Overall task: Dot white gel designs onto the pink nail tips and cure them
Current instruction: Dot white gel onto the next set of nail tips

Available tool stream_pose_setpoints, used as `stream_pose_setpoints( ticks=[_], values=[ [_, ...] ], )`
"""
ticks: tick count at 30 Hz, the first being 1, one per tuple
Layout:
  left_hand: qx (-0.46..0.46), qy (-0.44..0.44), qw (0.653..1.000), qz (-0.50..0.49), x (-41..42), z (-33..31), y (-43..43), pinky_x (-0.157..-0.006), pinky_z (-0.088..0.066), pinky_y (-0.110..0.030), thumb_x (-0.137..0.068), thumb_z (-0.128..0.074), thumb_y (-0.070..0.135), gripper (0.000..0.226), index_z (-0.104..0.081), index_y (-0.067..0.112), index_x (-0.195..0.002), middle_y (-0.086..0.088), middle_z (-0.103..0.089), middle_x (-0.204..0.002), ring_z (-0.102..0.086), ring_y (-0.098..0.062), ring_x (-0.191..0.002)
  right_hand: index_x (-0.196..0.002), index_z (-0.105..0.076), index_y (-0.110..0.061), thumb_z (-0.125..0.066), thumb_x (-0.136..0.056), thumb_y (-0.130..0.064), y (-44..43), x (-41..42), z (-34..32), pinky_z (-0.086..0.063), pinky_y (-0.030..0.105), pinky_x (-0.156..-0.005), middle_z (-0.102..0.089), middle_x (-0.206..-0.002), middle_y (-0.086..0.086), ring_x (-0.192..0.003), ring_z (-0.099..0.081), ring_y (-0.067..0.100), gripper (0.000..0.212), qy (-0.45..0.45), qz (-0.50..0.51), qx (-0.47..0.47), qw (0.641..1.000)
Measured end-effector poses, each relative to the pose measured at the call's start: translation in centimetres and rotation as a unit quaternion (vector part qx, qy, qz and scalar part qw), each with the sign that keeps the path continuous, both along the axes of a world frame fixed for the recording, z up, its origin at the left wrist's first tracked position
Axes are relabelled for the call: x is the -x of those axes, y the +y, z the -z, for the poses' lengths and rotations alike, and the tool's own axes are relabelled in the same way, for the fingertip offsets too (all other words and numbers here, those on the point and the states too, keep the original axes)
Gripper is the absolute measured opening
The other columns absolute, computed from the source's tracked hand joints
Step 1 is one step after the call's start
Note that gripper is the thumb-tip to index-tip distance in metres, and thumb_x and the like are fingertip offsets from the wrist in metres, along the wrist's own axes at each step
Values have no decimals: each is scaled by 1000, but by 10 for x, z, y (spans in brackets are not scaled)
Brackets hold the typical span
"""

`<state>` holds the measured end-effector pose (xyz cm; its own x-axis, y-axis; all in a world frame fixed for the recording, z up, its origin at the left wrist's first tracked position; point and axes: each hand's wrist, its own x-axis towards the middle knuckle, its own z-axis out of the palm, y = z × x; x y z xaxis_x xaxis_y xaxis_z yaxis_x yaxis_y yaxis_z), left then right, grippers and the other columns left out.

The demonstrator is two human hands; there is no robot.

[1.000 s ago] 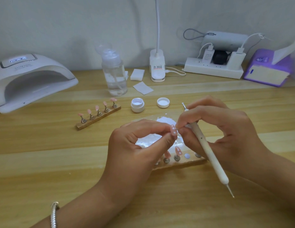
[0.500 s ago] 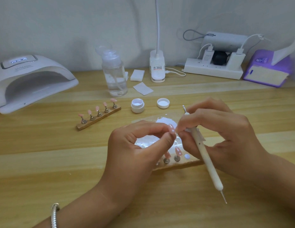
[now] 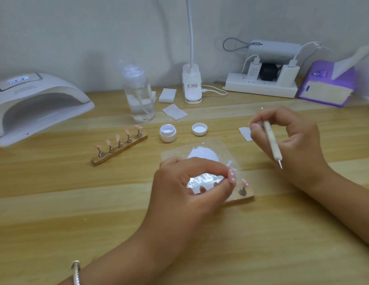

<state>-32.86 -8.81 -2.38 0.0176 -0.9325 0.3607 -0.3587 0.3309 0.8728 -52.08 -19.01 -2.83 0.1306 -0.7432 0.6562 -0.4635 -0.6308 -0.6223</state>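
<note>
My left hand [image 3: 185, 192] pinches a pink nail tip [image 3: 232, 176] with white dots between thumb and forefinger, just above a wooden nail stand [image 3: 244, 197]. One more pink tip [image 3: 244, 183] stands on that stand to the right of my fingers. My right hand [image 3: 290, 138] holds a white dotting pen [image 3: 272, 144], raised up and to the right, away from the tip. A clear palette [image 3: 206, 154] smeared with white gel lies behind my left hand. An open gel pot [image 3: 168, 132] and its lid [image 3: 199, 129] sit further back. The white cure lamp [image 3: 35, 105] is at far left.
A second wooden stand [image 3: 119, 148] with several pink tips lies left of the pot. A clear pump bottle [image 3: 139, 97], white pads [image 3: 167, 95], a desk lamp base [image 3: 192, 85], a power strip [image 3: 262, 85] and a purple box [image 3: 327, 85] line the back. A paper scrap [image 3: 245, 133] lies by my right hand.
My right hand has lifted the dotting pen off the nail tip and moved it up and to the right. My left hand has lowered slightly with the tip.
</note>
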Motion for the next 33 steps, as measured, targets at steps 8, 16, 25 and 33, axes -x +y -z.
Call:
stream_pose_setpoints(
  ticks=[8,16,25,33],
  values=[
    [-23,-89,996,-4,9,7,-7,-84,-48,-50,-69,-74,45,10,-72,44,-79,20,-61,-96,-56,-4,-101,-82,-67,-14,-70,-81,-11,-4,-4,4,-49,48,-83,-67,-80,2,-81,-61,25,4,-6,7,-17,1000],
    [-32,-145,988,-28,7,10,-10,-93,-41,-40,-69,-73,44,17,-69,46,-85,22,-59,-99,-51,0,-102,-83,-67,-11,-73,-82,-2,-5,-3,5,-48,51,-84,-66,-81,4,-82,-61,26,10,0,0,-24,1000],
    [-48,-251,966,-31,-8,0,-2,-93,-16,-7,-61,-68,57,32,-63,47,-90,28,-50,-103,-39,8,-111,-80,-68,-17,-74,-83,-8,-7,-2,4,-44,32,-78,-64,-75,-11,-79,-58,14,12,31,24,-70,997],
    [-101,-277,956,6,-30,-23,-2,-85,-35,-26,-57,-62,48,21,-65,38,-75,18,-57,-85,-47,3,-95,-94,-69,-18,-71,-82,-7,-8,-4,5,-44,45,-86,-61,-85,-11,-92,-55,22,16,163,87,-37,982]
  ],
)
